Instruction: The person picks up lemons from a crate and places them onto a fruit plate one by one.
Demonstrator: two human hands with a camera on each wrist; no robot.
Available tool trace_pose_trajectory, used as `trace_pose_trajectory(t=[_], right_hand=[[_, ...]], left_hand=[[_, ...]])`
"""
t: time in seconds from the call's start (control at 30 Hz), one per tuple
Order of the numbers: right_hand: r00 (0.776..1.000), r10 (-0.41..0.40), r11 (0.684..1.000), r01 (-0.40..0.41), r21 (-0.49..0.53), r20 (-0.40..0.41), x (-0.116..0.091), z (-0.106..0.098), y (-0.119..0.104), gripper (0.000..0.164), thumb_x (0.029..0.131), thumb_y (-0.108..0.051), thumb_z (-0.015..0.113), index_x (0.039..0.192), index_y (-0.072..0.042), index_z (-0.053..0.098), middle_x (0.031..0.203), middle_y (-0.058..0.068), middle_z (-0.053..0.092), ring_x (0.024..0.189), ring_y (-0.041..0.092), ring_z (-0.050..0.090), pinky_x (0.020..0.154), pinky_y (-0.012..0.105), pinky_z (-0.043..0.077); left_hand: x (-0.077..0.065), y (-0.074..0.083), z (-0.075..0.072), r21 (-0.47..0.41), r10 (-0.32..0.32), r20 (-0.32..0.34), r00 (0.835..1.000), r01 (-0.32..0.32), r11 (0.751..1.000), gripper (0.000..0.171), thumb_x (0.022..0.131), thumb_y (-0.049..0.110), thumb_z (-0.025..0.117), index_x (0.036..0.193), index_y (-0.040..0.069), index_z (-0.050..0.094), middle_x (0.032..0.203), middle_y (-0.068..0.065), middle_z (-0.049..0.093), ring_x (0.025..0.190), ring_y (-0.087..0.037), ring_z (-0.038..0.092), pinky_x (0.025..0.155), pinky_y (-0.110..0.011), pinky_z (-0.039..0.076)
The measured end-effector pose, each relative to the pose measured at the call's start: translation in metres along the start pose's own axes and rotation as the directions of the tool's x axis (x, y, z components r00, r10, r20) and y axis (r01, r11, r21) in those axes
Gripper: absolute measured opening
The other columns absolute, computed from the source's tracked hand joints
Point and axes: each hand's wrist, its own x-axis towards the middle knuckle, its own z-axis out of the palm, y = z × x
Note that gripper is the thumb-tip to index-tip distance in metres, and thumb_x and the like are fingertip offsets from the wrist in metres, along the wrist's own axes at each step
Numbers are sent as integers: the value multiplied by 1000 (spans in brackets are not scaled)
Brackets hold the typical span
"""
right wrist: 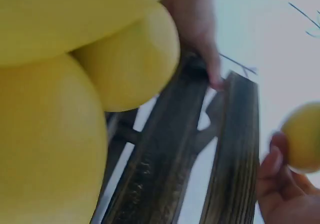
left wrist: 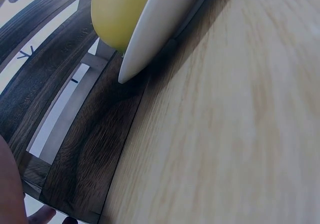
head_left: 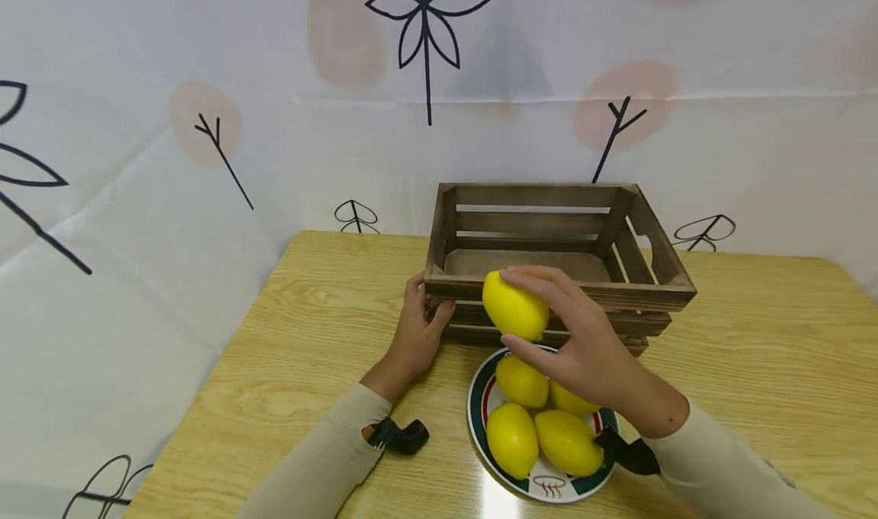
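My right hand (head_left: 583, 340) pinches a yellow lemon (head_left: 513, 307) between fingers and thumb, in front of the crate's front rim in the head view. The right wrist view shows this lemon (right wrist: 304, 138) at the right edge. With my left hand (head_left: 417, 336) I grip the front left corner of a brown slatted wooden crate (head_left: 559, 294). Several more lemons (head_left: 512, 440) lie on a round plate (head_left: 488, 458) with a green and red rim, below my right hand. One of them is partly hidden by that hand.
A light wooden table (head_left: 329, 305) carries the crate and plate. Behind it hangs a white cloth (head_left: 521, 138) printed with dark plants and pink blots. Dark straps with small black devices (head_left: 405, 435) sit on both wrists. The plate stands close before the crate's front.
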Motion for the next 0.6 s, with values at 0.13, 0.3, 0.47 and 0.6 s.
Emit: trace_pose_trajectory(t=[0.13,0.3,0.47,0.6], right_hand=[[996,74,997,-74,-5,55,-7,-1,3,74,78,-5,84,143,-18,53,146,3,50,130,14,51,104,15,42],[985,120,993,-118,-26,125,-17,-3,8,72,80,-11,85,143,-24,53,145,-2,51,130,12,51,104,17,42],[975,125,992,-122,-25,183,-19,-1,16,68,83,-16,82,143,-26,52,145,-4,51,128,14,53,103,32,48],[963,138,990,-137,-22,229,-19,0,22,65,86,-19,81,143,-27,52,143,-5,52,122,13,56,97,43,52]], left_hand=[[1,-1,0,4,-1,-2,1000,1,1000,69,101,58,44,150,10,37,152,-13,30,138,-29,41,112,-52,35],[2,-1,2,0,4,10,1000,-4,1000,72,100,61,44,150,11,35,151,-14,30,137,-29,42,111,-51,37],[3,-4,1,-5,12,-12,1000,-12,1000,69,101,54,48,150,7,32,151,-18,34,133,-29,47,108,-52,39],[3,-7,1,-20,19,-13,1000,-19,1000,63,104,40,52,150,4,30,151,-20,36,134,-30,46,110,-53,37]])
